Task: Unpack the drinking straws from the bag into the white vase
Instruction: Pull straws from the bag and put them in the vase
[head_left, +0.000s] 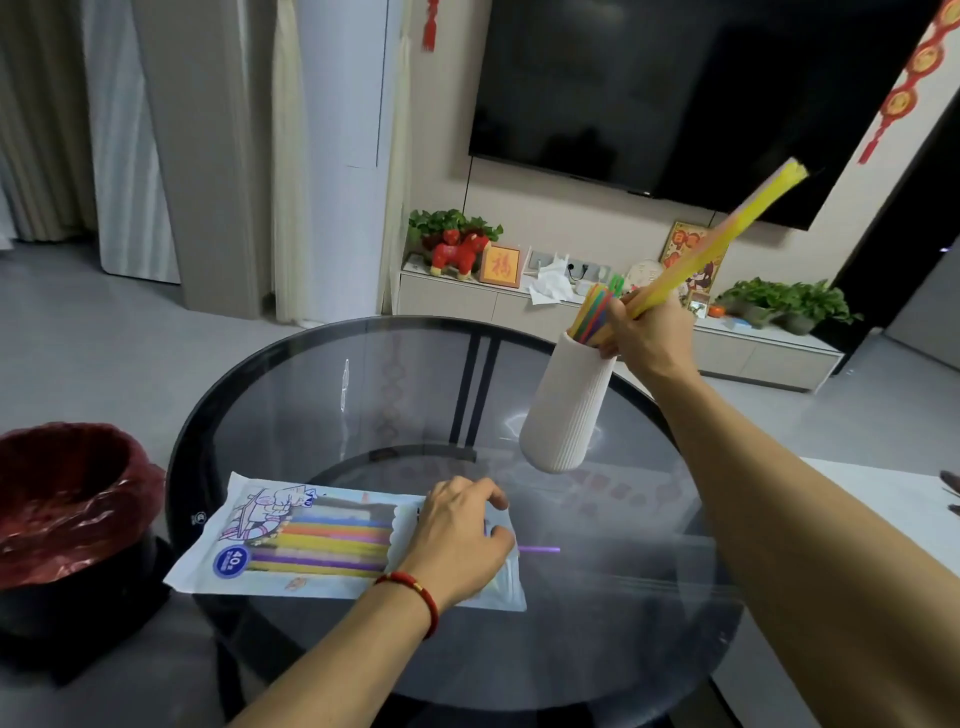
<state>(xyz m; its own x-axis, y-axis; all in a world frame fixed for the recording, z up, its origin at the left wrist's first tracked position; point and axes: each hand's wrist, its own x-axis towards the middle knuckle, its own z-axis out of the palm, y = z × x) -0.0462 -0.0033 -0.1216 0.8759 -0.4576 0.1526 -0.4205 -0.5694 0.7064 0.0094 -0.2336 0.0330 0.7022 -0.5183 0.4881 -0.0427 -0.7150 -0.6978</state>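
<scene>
The straw bag (291, 540) lies flat on the round glass table (363, 374), with coloured straws showing through its window. My left hand (460, 540) presses on the bag's right, open end, where a purple straw (540, 549) pokes out. The white ribbed vase (566, 410) stands at the table's far right and holds several coloured straws (597, 309). My right hand (647, 338) is at the vase's mouth, gripping a bundle of yellow and pink straws (717, 241) that slants up to the right.
A black bin with a red liner (67, 499) stands left of the table. Behind are a TV (675, 88), a low cabinet (467, 301) with plants and ornaments, and a white surface (893, 499) at the right edge.
</scene>
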